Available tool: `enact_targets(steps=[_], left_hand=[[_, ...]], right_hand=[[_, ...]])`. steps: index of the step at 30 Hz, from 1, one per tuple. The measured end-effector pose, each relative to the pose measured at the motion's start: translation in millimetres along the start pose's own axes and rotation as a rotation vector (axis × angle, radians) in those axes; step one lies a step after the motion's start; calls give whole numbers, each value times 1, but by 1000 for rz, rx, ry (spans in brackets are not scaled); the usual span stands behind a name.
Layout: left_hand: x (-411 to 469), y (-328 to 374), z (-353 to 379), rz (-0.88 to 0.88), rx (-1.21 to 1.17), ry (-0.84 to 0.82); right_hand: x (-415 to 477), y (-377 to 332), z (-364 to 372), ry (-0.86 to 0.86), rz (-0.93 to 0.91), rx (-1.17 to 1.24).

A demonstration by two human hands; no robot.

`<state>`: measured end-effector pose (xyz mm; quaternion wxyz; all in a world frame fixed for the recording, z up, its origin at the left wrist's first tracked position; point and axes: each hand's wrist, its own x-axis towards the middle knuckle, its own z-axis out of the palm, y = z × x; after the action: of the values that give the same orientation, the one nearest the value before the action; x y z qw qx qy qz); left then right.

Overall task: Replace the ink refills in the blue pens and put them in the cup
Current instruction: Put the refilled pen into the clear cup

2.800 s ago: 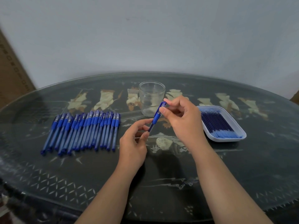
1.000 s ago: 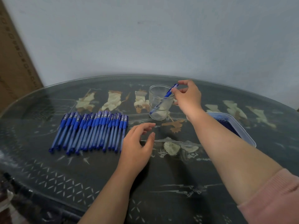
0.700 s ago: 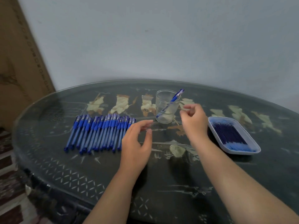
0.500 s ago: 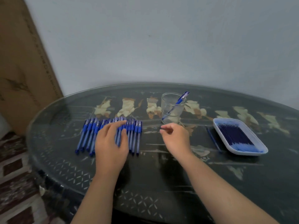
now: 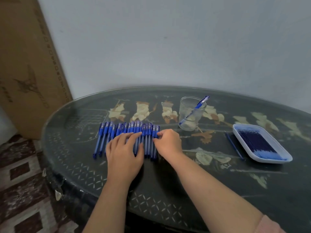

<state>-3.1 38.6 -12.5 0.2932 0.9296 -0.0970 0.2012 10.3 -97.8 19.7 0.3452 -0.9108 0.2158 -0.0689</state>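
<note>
A row of several blue pens [image 5: 107,137] lies on the left half of the dark glass-topped table [image 5: 185,179]. My left hand [image 5: 124,153] rests flat on the middle of the row, fingers straight. My right hand [image 5: 168,142] sits at the row's right end, its curled fingertips pinching the cap of the rightmost pen [image 5: 155,134]. A clear cup [image 5: 191,115] stands behind and to the right, with one blue pen [image 5: 200,105] leaning in it.
A white tray [image 5: 262,160] of dark blue refills [image 5: 255,142] sits at the right, with one loose refill [image 5: 234,145] on the table beside it. A tall cardboard box [image 5: 25,64] leans on the wall at left. Patterned floor [image 5: 21,182] lies beyond the table's edge.
My right hand let go of the pen in the cup and came left to the row's right end. My left hand moved left onto the pens. The view swung leftward.
</note>
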Motion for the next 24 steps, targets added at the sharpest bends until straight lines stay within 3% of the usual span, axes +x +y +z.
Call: enact_targets(steps=[12, 24], left_hand=[[0, -1, 0, -28, 3, -70], [2, 2, -1, 56, -119, -18]], right_hand=[[2, -4, -1, 25, 126, 100], [-13, 34, -43, 24, 14, 336]])
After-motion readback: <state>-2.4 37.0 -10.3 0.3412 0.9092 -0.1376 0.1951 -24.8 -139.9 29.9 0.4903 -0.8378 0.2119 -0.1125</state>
